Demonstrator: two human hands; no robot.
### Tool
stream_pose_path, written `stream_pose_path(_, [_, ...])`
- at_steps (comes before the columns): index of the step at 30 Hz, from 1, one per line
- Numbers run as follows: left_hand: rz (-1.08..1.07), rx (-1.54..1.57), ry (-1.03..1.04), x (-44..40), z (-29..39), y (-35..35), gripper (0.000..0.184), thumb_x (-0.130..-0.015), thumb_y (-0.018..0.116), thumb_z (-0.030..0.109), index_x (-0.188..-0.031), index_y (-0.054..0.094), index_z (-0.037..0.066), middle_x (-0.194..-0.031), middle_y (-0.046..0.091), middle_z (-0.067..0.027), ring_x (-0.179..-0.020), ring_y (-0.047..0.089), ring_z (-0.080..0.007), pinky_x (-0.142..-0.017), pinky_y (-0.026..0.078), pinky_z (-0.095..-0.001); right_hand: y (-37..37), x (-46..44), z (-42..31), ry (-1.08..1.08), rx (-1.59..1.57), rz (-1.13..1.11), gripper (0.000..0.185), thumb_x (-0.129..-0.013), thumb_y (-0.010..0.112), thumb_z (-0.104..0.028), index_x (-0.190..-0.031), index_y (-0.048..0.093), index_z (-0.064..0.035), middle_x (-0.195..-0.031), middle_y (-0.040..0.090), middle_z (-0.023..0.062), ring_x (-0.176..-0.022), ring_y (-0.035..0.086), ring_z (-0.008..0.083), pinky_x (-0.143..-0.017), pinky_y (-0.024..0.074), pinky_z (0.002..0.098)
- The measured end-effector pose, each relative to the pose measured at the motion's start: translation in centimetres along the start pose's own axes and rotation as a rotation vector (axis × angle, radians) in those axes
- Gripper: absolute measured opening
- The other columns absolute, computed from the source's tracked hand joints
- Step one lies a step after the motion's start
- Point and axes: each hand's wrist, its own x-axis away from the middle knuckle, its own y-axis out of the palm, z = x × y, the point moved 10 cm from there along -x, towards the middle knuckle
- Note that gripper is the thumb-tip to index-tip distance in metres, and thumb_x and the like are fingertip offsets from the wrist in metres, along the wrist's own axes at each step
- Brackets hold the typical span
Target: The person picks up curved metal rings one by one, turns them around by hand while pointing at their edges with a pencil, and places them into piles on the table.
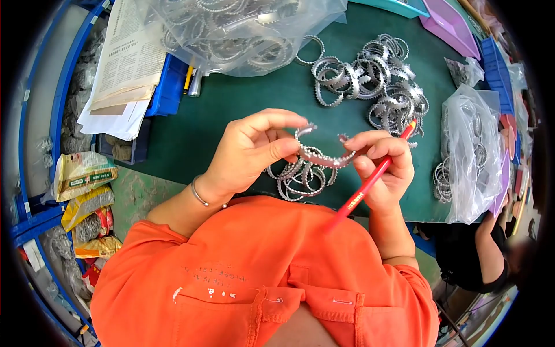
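Between my two hands is an open silver bangle (324, 157) with a beaded edge, its gap facing away from me. My left hand (254, 147) pinches one end between thumb and finger. At the other end, the fingertips of my right hand (384, 162) grip it, and a red pencil (370, 182) with an orange tip is also tucked in that hand, pointing up and right. Just below the held bangle, a small group of bangles (300, 182) lies on the green tabletop (202, 121). A larger heap of bangles (376, 75) lies farther back on the right.
A clear bag of bangles (243, 40) stands at the back, another bag (471, 150) at the right. Papers (124, 63) rest on a blue bin (167, 87) at left. A pink tray (448, 26) is back right. A co-worker's arm (489, 248) shows at lower right.
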Motion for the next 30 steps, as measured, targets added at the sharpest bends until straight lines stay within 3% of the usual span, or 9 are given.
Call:
stream_pose_path(1, [0.016, 0.046, -0.075, 0.1, -0.6, -0.1, 0.024, -0.08, 0.058, 0.0, -0.103, 0.056, -0.004, -0.097, 0.057, -0.0106, -0.08, 0.058, -0.0149, -0.069, 0.049, -0.0236, 0.2, 0.0, -0.7, -0.076, 0.124, -0.011, 0.023, -0.069, 0.061, 0.013, -0.078, 0.046, -0.0013, -0.085, 0.06, 0.0178, -0.073, 0.059, 0.0185, -0.063, 0.0487, 0.0277])
stream_pose_path(4, [0.044, 0.01, -0.037, -0.1, -0.1, -0.2, 0.033, -0.076, 0.059, -0.006, -0.108, 0.054, -0.004, -0.096, 0.058, -0.0103, -0.085, 0.058, -0.0155, -0.074, 0.049, -0.0252, 0.8, -0.3, -2.2, -0.241, 0.314, 0.009, 0.022, -0.067, 0.063, 0.012, -0.074, 0.047, -0.0018, -0.082, 0.061, 0.0171, -0.075, 0.06, 0.0225, -0.064, 0.0486, 0.0299])
stream_pose_path(5, [0.005, -0.066, 0.015, -0.1, 0.0, -0.1, 0.035, -0.073, 0.059, -0.011, -0.108, 0.054, -0.004, -0.097, 0.057, -0.0106, -0.088, 0.057, -0.0163, -0.077, 0.048, -0.0262, 1.2, -0.2, -2.7, -0.324, 0.395, -0.04, 0.025, -0.068, 0.064, 0.011, -0.077, 0.044, -0.0019, -0.089, 0.058, 0.0191, -0.08, 0.061, 0.0266, -0.066, 0.0513, 0.0316])
stream_pose_path(9, [-0.024, -0.096, 0.133, 0.0, 0.8, 0.4, 0.024, -0.076, 0.057, -0.011, -0.099, 0.055, -0.005, -0.097, 0.057, -0.0097, -0.088, 0.057, -0.015, -0.078, 0.048, -0.0258, 1.2, -0.2, -3.4, -0.309, 0.184, -0.013, 0.035, -0.067, 0.068, 0.007, -0.083, 0.038, -0.0027, -0.103, 0.049, 0.0229, -0.088, 0.06, 0.0341, -0.068, 0.0562, 0.0356])
stream_pose_path(12, [-0.04, -0.1, 0.102, 0.0, 0.5, 0.5, 0.02, -0.077, 0.056, -0.01, -0.096, 0.055, -0.005, -0.097, 0.056, -0.0098, -0.088, 0.057, -0.0148, -0.077, 0.048, -0.0252, 1.4, -0.1, -3.5, -0.311, 0.102, -0.017, 0.036, -0.067, 0.068, 0.006, -0.083, 0.038, -0.0032, -0.099, 0.052, 0.0218, -0.086, 0.061, 0.032, -0.067, 0.056, 0.0355])
stream_pose_path(16, [-0.039, -0.125, 0.184, 0.2, 1.2, 0.6, 0.021, -0.076, 0.055, -0.013, -0.096, 0.055, -0.006, -0.096, 0.056, -0.0104, -0.087, 0.057, -0.0152, -0.077, 0.049, -0.0262, 1.3, -0.2, -3.8, -0.372, 0.293, -0.074, 0.037, -0.067, 0.068, 0.008, -0.084, 0.038, -0.0049, -0.089, 0.057, 0.0195, -0.069, 0.06, 0.0221, -0.059, 0.0515, 0.0265])
stream_pose_path(21, [-0.008, -0.191, 0.269, 0.6, 2.3, 0.6, 0.025, -0.07, 0.057, -0.018, -0.091, 0.056, -0.004, -0.096, 0.055, -0.0146, -0.088, 0.058, -0.0192, -0.075, 0.051, -0.0272, 0.0, 0.3, -2.0, -0.196, 0.102, 0.049, 0.036, -0.067, 0.066, 0.011, -0.087, 0.04, -0.0035, -0.092, 0.057, 0.0185, -0.068, 0.057, 0.0151, -0.06, 0.0498, 0.0246])
stream_pose_path(27, [-0.032, -0.254, 0.39, 0.8, 3.0, 0.9, 0.024, -0.07, 0.057, -0.018, -0.089, 0.056, -0.005, -0.096, 0.055, -0.0142, -0.087, 0.058, -0.0191, -0.072, 0.052, -0.0268, 0.4, 0.2, -1.8, -0.181, 0.107, 0.004, 0.033, -0.068, 0.063, 0.013, -0.093, 0.045, -0.0009, -0.094, 0.057, 0.0191, -0.069, 0.057, 0.0159, -0.059, 0.0488, 0.0257])
stream_pose_path(30, [-0.078, -0.303, 0.362, 0.6, 2.8, 1.6, 0.025, -0.071, 0.057, -0.017, -0.092, 0.057, -0.005, -0.098, 0.054, -0.0141, -0.088, 0.058, -0.0195, -0.074, 0.051, -0.0272, 1.0, 0.1, -2.2, -0.22, 0.204, -0.093, 0.029, -0.065, 0.069, 0.007, -0.089, 0.053, 0.002, -0.083, 0.061, 0.0169, -0.066, 0.058, 0.0192, -0.056, 0.0468, 0.0262])
